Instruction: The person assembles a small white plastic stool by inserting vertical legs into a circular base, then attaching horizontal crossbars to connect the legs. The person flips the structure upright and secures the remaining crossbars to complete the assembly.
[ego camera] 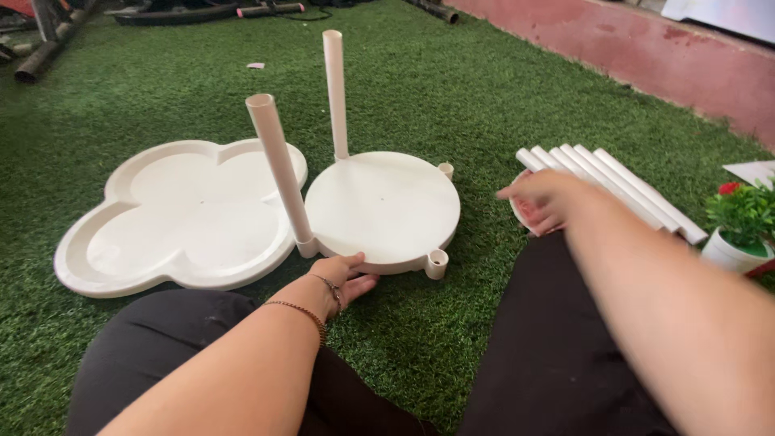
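Head view — left grip (343,278) loose on round tray (382,208), right grip (542,202) unclear — beside tubes (613,190).

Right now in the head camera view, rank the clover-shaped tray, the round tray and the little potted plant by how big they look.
1. Clover-shaped tray, largest.
2. Round tray, somewhat smaller.
3. Potted plant, clearly smallest, though cut off by the frame edge.

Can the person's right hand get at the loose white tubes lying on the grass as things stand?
Probably yes. The right hand is already beside the loose white tubes, at their near ends, with nothing between them; only the small potted plant stands off to the far side.
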